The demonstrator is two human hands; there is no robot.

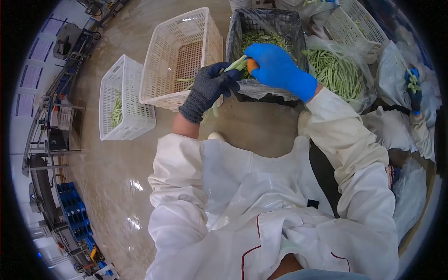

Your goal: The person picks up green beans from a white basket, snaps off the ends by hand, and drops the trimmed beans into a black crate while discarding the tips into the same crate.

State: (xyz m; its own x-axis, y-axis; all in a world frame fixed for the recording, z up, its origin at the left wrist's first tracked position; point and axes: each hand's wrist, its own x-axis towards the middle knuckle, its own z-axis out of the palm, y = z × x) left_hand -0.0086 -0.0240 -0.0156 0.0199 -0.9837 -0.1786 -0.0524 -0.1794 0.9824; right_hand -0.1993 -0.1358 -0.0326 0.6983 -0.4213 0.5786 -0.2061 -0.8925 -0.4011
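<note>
My left hand point(207, 88), in a dark grey knit glove, is closed around a few long green beans point(237, 64). Their ends stick out toward the right, and other ends hang below the palm. My right hand point(280, 70), in a blue glove, meets the bean tips with its fingers bent around a small orange piece point(252, 65), perhaps a handle; the rest of it is hidden. Below both hands stands a black crate point(298, 28) lined with clear plastic, with short green bean pieces point(261, 39) inside.
A large white crate point(151, 65) and a smaller white crate point(133, 126) with some beans stand on the wet floor at left. At right, a clear plastic bag point(371, 88) holds many long beans point(333, 70). A co-worker's gloved hand point(415, 100) holds beans at far right.
</note>
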